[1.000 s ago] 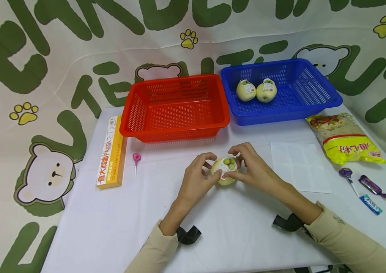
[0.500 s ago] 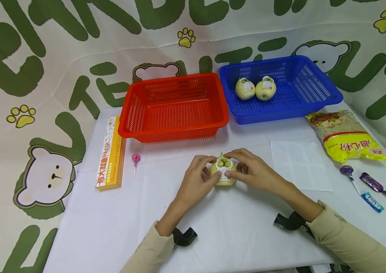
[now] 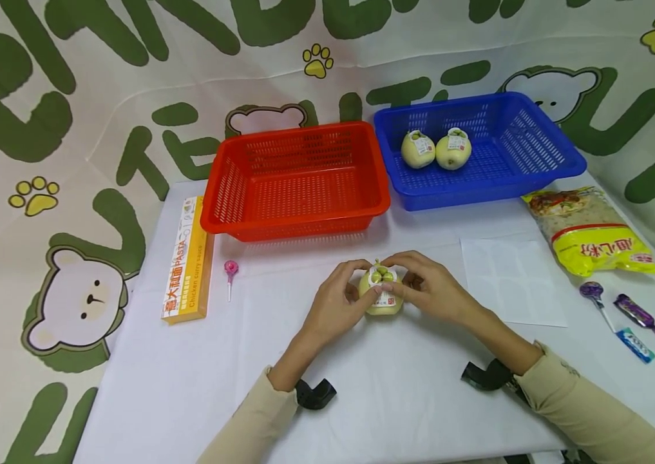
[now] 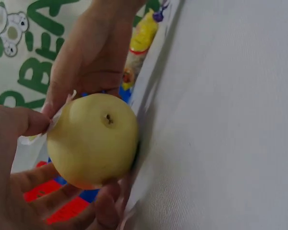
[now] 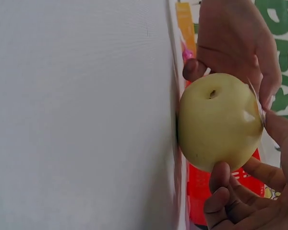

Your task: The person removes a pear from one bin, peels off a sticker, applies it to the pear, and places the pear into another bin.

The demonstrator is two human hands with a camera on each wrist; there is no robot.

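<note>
Pressing the label (image 3: 384, 283) flatter than a second ago, both hands' fingers (image 3: 356, 293) grip the pear (image 3: 383, 304) before the red basket (image 3: 298, 187).

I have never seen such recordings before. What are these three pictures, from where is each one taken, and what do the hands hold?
There is no machine here: a person works with two bare hands at a table covered in white cloth. The wide picture comes from a camera on the person's head; the two close pictures come from cameras on the wrists, so they look sideways. The left hand and the right hand together hold a round yellow-green pear with a paper sticker on it. Behind it stand an empty red plastic basket and a blue plastic basket holding two more stickered pears. A yellow pasta box, a pink lollipop and a yellow noodle bag also lie there.
</note>
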